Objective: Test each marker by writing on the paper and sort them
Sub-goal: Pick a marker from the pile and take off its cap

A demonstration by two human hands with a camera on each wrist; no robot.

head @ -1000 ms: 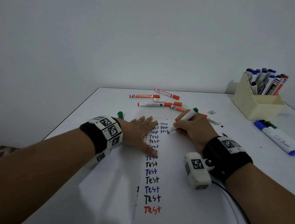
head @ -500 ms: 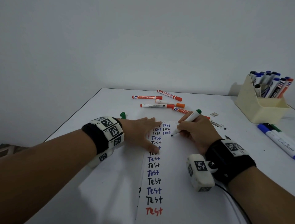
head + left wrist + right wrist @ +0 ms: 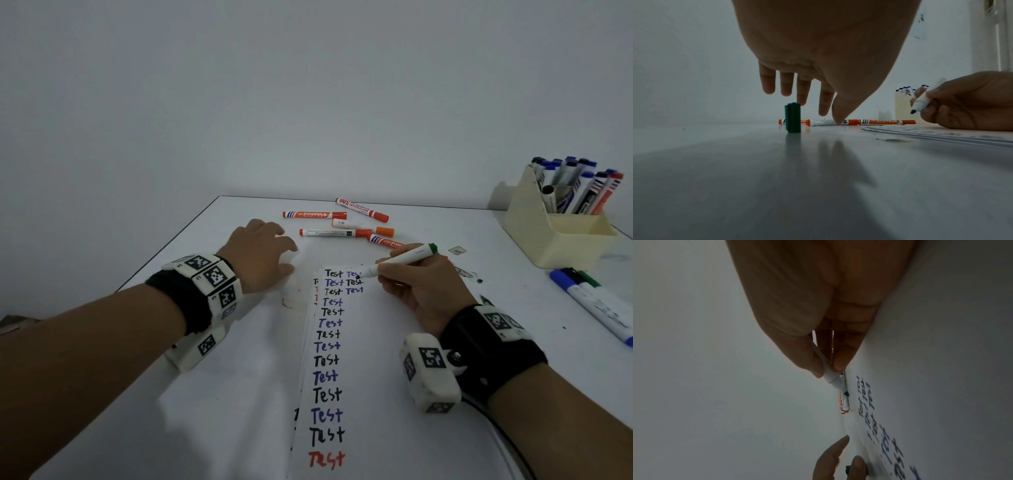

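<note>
Tabletop; green marker (image 3: pixel 399 262) tip leftward-down

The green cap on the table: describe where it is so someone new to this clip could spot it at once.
Start at the strip of paper covered in "Test" words, then go to the bare table on its left, where the left hand hovers with fingers spread. The green cap stands upright under those fingertips, untouched. It is the only loose cap, short and dark green, unlike the long orange markers lying behind it.
</note>
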